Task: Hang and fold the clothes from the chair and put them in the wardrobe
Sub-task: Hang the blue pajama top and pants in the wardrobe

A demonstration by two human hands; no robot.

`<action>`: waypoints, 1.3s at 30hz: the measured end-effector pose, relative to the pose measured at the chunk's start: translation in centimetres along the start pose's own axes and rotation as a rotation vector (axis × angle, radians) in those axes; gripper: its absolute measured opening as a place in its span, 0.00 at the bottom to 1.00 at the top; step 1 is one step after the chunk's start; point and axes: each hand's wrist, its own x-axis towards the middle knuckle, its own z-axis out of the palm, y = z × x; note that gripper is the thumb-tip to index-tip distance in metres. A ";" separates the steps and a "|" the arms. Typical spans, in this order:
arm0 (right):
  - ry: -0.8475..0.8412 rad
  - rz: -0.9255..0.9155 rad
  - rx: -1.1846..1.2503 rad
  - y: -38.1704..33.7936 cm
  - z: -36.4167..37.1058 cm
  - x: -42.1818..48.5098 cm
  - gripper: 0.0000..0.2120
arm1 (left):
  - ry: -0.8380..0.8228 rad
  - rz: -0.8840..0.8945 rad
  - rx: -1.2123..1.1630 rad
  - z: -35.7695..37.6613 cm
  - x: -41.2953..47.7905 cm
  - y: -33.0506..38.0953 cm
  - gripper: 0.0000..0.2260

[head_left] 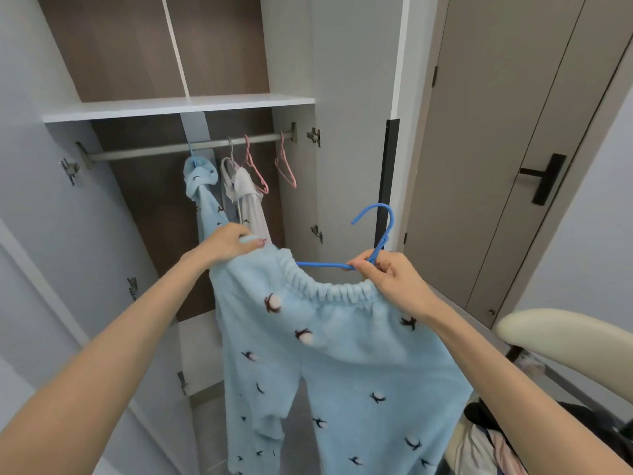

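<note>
Light blue fleece pajama pants (342, 365) with small dark and white motifs hang in front of me by their elastic waistband. My left hand (229, 243) grips the waistband's left end. My right hand (387, 279) pinches the waistband's right end together with a blue hanger (376, 234), whose bar runs inside the waistband and whose hook points up. Beyond stands the open wardrobe with its rail (191, 147). A matching blue top (202, 190) and a white garment (243, 197) hang on the rail.
Two bare pink hangers (286, 166) hang at the rail's right end. A white shelf (178, 106) sits above the rail. A cream chair back (565, 332) with more clothes (493, 440) is at lower right. A closed door with a black handle (544, 178) is on the right.
</note>
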 end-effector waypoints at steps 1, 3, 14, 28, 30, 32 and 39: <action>0.032 -0.007 0.000 0.0 0.1 0.0 0.11 | -0.037 -0.014 0.061 0.0 -0.1 -0.1 0.17; 0.092 -0.011 -0.009 -0.1 0.2 0.0 0.10 | 0.035 0.016 0.056 -0.4 -0.5 0.9 0.14; 0.139 -0.042 -0.005 -0.5 0.1 0.4 0.12 | 0.030 0.494 0.278 2.6 -5.1 7.3 0.21; 0.064 -0.131 -0.669 5.1 -4.7 -0.7 0.16 | 0.204 0.205 0.139 2.1 -4.5 4.1 0.28; 0.015 -0.118 -0.729 5.6 -4.3 -1.3 0.19 | 0.204 0.174 0.160 1.8 -4.7 3.8 0.23; 0.036 -0.141 -0.718 5.8 -3.7 -1.4 0.22 | 0.211 0.168 0.182 1.5 -5.1 3.5 0.25; 0.013 -0.217 -0.836 4.6 -2.5 -0.3 0.11 | 0.197 0.133 0.125 1.1 -6.1 3.4 0.30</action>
